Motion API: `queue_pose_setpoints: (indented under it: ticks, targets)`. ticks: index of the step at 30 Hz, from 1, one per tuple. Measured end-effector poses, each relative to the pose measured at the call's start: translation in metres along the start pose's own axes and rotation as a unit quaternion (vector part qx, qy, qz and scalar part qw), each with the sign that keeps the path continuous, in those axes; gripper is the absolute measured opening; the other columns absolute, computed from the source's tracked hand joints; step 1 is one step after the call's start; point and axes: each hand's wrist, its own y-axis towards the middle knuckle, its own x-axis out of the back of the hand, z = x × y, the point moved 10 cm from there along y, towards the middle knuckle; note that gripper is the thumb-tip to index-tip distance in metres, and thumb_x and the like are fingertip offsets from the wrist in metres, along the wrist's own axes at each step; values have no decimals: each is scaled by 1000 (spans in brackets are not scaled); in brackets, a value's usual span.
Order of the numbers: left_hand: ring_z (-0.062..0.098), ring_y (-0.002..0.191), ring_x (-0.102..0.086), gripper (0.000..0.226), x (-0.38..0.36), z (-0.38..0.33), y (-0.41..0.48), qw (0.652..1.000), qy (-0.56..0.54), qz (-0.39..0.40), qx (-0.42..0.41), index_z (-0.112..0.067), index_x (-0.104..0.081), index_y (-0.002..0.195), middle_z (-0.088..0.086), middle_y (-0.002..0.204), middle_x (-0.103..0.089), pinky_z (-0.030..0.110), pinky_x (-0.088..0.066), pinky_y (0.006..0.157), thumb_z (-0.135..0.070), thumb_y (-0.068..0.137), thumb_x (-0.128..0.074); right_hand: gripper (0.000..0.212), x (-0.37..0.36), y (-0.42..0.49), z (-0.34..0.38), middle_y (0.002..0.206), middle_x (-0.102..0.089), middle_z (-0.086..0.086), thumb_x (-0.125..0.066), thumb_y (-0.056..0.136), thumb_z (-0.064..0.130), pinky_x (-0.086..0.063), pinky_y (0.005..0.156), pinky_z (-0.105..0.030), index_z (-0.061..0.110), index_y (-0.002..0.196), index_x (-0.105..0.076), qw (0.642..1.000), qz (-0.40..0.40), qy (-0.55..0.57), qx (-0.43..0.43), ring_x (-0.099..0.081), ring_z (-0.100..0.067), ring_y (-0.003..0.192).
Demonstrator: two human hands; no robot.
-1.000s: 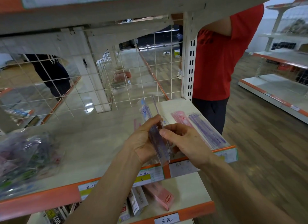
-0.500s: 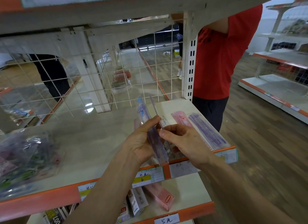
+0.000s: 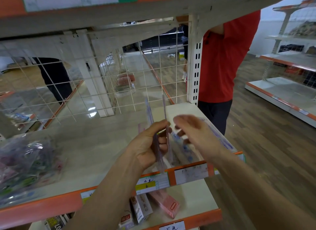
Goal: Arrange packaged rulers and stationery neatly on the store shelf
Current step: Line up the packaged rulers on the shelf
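My left hand (image 3: 150, 144) grips a small stack of clear-packaged rulers (image 3: 158, 127), held upright on edge above the front of the cream store shelf (image 3: 89, 149). My right hand (image 3: 195, 132) is blurred just to the right of the stack, its fingers loosely curled and holding nothing that I can make out. More packaged rulers (image 3: 220, 140) lie flat on the shelf under and beyond my right hand, partly hidden by it.
A clear bag of mixed stationery (image 3: 25, 164) lies at the shelf's left. A wire grid (image 3: 102, 79) backs the shelf. Boxes (image 3: 164, 204) stand on the lower shelf. A person in a red shirt (image 3: 225, 62) stands just right of the upright post (image 3: 195, 62).
My right hand has let go of the ruler stack and moved right and slightly up. My left hand still holds the stack, which has tipped a little more upright.
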Motion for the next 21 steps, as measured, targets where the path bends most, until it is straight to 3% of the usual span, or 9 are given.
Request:
queue_pose_setpoints:
  ticks: [3, 8, 12, 15, 18, 21]
  targets:
    - [4, 34, -31, 21, -7, 2, -3, 999, 35, 25, 8, -9, -62, 84, 2, 68, -56, 13, -23, 32, -19, 67, -68, 34, 12, 16, 40, 107, -62, 6, -58, 90, 37, -53, 73, -27, 32, 123, -54, 998, 0, -24, 61, -61, -7, 92]
    - [5, 32, -30, 20, -15, 2, -5, 998, 57, 35, -4, -9, -62, 80, 3, 68, -53, 11, -21, 31, -26, 69, -65, 25, 7, 22, 68, 107, -62, 8, -59, 90, 29, -51, 87, -32, 33, 115, -60, 988, 24, -97, 116, -61, -7, 98]
    - [5, 32, -33, 20, -11, 2, -4, 999, 23, 35, 0, -8, -65, 74, 6, 73, -54, 10, -22, 32, -28, 71, -63, 17, 10, 20, 69, 100, -64, 4, -59, 91, 22, -54, 76, -36, 30, 106, -61, 988, 18, -79, 129, -61, -21, 85]
    - [6, 37, -39, 24, -11, 3, -2, 999, 39, 31, -8, -11, -69, 67, 4, 69, -58, 14, -27, 36, -34, 71, -65, 15, 10, 20, 71, 104, -64, -2, -64, 89, 22, -55, 67, -27, 29, 102, -62, 987, 17, -78, 141, -63, -22, 88]
    - [9, 39, -53, 34, -12, 4, -3, 999, 32, 22, -7, -8, -66, 81, 4, 60, -62, 14, -41, 37, -39, 67, -66, 11, 14, 21, 66, 100, -65, 3, -67, 87, 27, -55, 61, -21, 25, 97, -65, 986, 3, -96, 135, -66, -17, 85]
    - [6, 33, -45, 37, -24, 9, -7, 996, 16, 83, 19, -8, -60, 87, 1, 58, -57, 14, -34, 29, -41, 71, -61, 5, 19, 20, 62, 93, -67, 5, -68, 86, 25, -53, 58, -15, 24, 90, -67, 988, -7, -87, 128, -66, -11, 78]
